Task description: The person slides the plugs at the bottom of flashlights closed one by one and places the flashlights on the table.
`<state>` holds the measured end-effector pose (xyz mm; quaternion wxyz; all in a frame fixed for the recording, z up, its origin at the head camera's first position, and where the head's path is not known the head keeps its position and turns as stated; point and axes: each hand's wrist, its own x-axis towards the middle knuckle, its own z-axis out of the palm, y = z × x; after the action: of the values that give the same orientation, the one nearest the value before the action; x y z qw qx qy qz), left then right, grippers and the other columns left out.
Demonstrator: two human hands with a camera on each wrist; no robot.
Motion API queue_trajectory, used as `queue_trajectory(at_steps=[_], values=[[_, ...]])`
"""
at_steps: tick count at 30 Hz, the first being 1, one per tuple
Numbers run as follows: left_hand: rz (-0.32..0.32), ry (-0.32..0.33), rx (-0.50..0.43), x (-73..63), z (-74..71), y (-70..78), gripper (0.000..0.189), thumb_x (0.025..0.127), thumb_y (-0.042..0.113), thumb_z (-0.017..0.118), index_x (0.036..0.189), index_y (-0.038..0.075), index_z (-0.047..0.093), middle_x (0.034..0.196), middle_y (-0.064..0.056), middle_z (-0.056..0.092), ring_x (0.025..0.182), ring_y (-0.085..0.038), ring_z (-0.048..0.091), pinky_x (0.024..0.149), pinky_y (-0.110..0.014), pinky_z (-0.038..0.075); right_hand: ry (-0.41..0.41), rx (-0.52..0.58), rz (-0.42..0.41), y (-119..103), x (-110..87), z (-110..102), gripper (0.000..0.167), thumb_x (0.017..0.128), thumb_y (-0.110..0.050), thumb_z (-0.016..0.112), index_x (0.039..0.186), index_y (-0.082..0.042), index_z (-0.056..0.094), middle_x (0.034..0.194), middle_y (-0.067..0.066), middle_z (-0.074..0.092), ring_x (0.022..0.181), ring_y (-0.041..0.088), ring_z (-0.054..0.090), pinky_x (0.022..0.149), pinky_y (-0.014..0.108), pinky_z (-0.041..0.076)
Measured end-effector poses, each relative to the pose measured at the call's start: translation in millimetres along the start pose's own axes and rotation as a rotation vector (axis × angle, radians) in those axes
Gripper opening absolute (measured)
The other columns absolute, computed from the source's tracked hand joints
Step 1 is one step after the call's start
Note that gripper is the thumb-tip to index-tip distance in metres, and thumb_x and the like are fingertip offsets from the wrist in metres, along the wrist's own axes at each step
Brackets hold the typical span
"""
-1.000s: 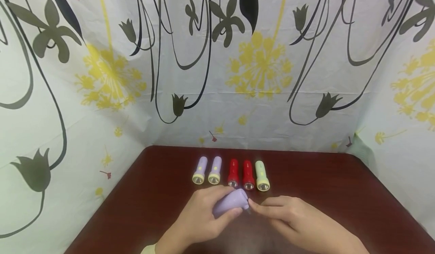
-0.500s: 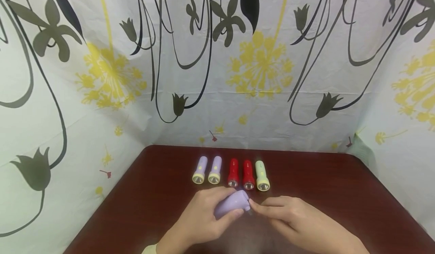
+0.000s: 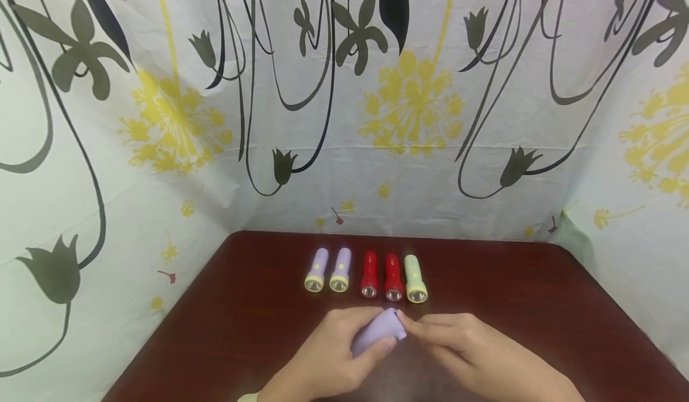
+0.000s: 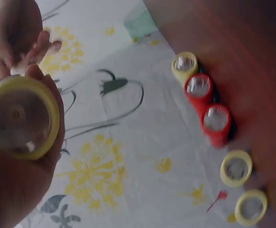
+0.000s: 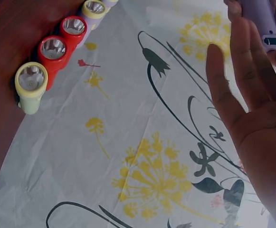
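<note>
My left hand (image 3: 328, 351) grips a purple flashlight (image 3: 377, 332), its fingers and thumb wrapped round the body. The left wrist view looks onto its round lens (image 4: 20, 121) with a pale yellow rim. Its tail end points toward my right hand (image 3: 465, 348), whose index fingertip (image 3: 405, 319) is right at that end. A small dark slot (image 5: 272, 41) shows in the tail in the right wrist view. There the right hand's fingers lie mostly straight, palm toward the camera. Most of the flashlight's body is hidden by the left hand.
Further back on the dark red-brown table (image 3: 500, 294) lies a row of flashlights: two purple ones (image 3: 319, 265) (image 3: 342, 267), two red ones (image 3: 369, 270) (image 3: 393, 273) and a pale green one (image 3: 413, 275). A flower-printed white cloth (image 3: 344, 121) hangs behind and at both sides.
My left hand has shifted slightly right and toward me with the purple flashlight, whose tail has turned a little. The right hand has barely moved, its index fingertip still at the tail.
</note>
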<state>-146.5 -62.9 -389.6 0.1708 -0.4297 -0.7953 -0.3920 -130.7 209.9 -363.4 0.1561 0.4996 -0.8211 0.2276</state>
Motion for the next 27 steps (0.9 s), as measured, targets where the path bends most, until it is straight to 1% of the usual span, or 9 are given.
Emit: queue_trajectory(at_steps=[2,5,10,12,15,18,22,25,27], values=[[-0.021,-0.037,-0.045,-0.5,2.4,1.3,0.022,0.105,0.033,0.066,0.121,0.020,0.071,0.097,0.006,0.076,0.080,0.007,0.062,0.067,-0.007,0.050,-0.008,0.016,0.014,-0.8,-0.9,-0.7,0.051,0.104,-0.006,0.065,0.153,-0.022,0.059,0.140,-0.007,0.072,0.122,0.004,0.070,0.104,0.005,0.046],[-0.030,-0.052,-0.057,-0.5,3.8,2.5,0.021,0.105,0.033,0.066,0.119,0.020,0.071,0.093,0.007,0.075,0.077,0.008,0.060,0.064,-0.006,0.049,-0.013,-0.002,0.020,-1.2,-2.4,-2.4,0.048,0.105,-0.009,0.065,0.151,-0.023,0.061,0.137,-0.009,0.073,0.121,0.004,0.070,0.104,0.005,0.046],[-0.023,-0.054,-0.032,2.4,5.0,2.7,0.022,0.105,0.034,0.065,0.119,0.018,0.072,0.092,0.007,0.075,0.076,0.009,0.060,0.063,-0.005,0.048,-0.001,-0.025,-0.003,0.7,-4.1,-4.1,0.051,0.103,-0.006,0.067,0.151,-0.022,0.061,0.135,-0.009,0.074,0.119,0.004,0.071,0.103,0.005,0.047],[-0.019,-0.064,-0.012,3.7,5.2,2.5,0.022,0.105,0.036,0.065,0.118,0.019,0.071,0.091,0.008,0.075,0.076,0.010,0.059,0.063,-0.005,0.047,0.009,-0.043,-0.013,1.9,-5.1,-4.7,0.054,0.101,-0.003,0.068,0.150,-0.022,0.062,0.133,-0.009,0.074,0.118,0.004,0.072,0.103,0.006,0.047],[-0.019,-0.078,0.036,5.1,6.3,1.8,0.024,0.106,0.039,0.063,0.119,0.021,0.071,0.093,0.009,0.075,0.077,0.010,0.059,0.065,-0.004,0.046,-0.006,-0.053,-0.007,3.0,-6.0,-6.1,0.058,0.099,0.000,0.069,0.152,-0.023,0.060,0.135,-0.010,0.073,0.118,0.004,0.071,0.102,0.006,0.047],[-0.072,-0.105,0.070,6.1,8.1,1.4,0.027,0.106,0.045,0.063,0.120,0.023,0.071,0.095,0.011,0.075,0.078,0.009,0.060,0.066,-0.005,0.046,-0.028,-0.078,0.017,3.0,-7.6,-7.3,0.060,0.100,-0.003,0.069,0.153,-0.027,0.058,0.136,-0.014,0.072,0.118,0.002,0.071,0.101,0.007,0.049],[-0.164,-0.148,0.135,9.0,12.0,0.8,0.033,0.103,0.049,0.064,0.124,0.023,0.071,0.097,0.011,0.076,0.078,0.007,0.060,0.065,-0.009,0.046,-0.082,-0.079,0.072,5.5,-12.7,-6.6,0.056,0.105,-0.012,0.067,0.156,-0.031,0.054,0.130,-0.022,0.071,0.110,-0.006,0.068,0.093,0.010,0.053],[-0.237,-0.187,0.195,13.5,16.7,0.0,0.037,0.100,0.051,0.069,0.127,0.025,0.068,0.094,0.010,0.075,0.073,0.006,0.058,0.062,-0.013,0.046,-0.164,-0.033,0.138,9.8,-18.0,-5.5,0.052,0.109,-0.022,0.061,0.159,-0.032,0.050,0.119,-0.026,0.069,0.099,-0.011,0.061,0.082,0.015,0.056],[-0.274,-0.220,0.224,17.0,20.6,-0.3,0.040,0.097,0.051,0.072,0.129,0.026,0.065,0.088,0.010,0.074,0.069,0.005,0.056,0.059,-0.015,0.045,-0.216,-0.010,0.174,13.8,-21.9,-4.1,0.050,0.111,-0.028,0.058,0.159,-0.030,0.049,0.115,-0.026,0.067,0.095,-0.011,0.058,0.077,0.018,0.055]])
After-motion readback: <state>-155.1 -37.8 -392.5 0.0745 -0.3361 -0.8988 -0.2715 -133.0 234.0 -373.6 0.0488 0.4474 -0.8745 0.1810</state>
